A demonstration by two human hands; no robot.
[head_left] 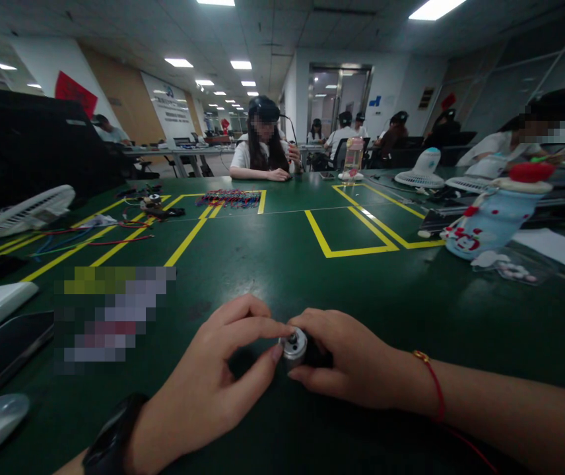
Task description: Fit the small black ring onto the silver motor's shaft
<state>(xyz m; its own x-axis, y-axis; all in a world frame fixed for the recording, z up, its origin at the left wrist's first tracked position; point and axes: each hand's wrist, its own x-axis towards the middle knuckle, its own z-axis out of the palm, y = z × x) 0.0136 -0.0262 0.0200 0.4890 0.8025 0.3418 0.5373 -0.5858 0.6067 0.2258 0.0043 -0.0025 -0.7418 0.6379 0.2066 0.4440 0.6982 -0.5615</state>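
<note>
The right hand point(349, 359) is gripping a silver cylinder point(294, 351) from the right with curled fingers, while the left hand point(213, 373), thumb and forefinger nearly together, is pinching its left rim

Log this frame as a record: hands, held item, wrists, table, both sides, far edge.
left hand: fingertip and thumb at one end of a metal cylinder
right hand: grip around the cylinder
wrists: black band left, red cord right
table: green, yellow tape
left side: white fan, loose wires
right side: light-blue bottle
far edge: seated person
</note>
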